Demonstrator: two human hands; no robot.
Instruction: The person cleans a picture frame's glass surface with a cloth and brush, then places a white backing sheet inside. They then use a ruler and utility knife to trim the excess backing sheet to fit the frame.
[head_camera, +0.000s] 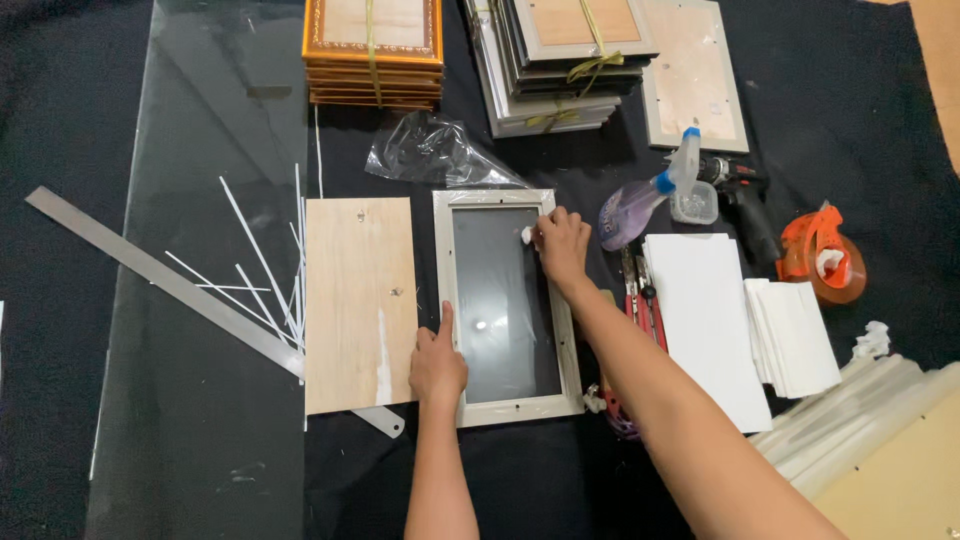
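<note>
A pale picture frame (510, 410) with a dark glass pane (500, 300) lies flat on the black cloth in the middle. My left hand (437, 365) rests on the frame's left edge, thumb along the rail, holding it down. My right hand (563, 245) is at the pane's upper right corner, pinching a small white wad (527, 235) against the glass. A plywood backing board (358, 300) lies just left of the frame.
A big glass sheet (200, 330) with thin white strips and a metal ruler (150, 275) lies left. Stacks of frames (372, 55) (560, 60) stand behind. A spray bottle (645, 200), drill (745, 205), orange tape dispenser (820, 255), pliers and white cards (705, 320) lie right.
</note>
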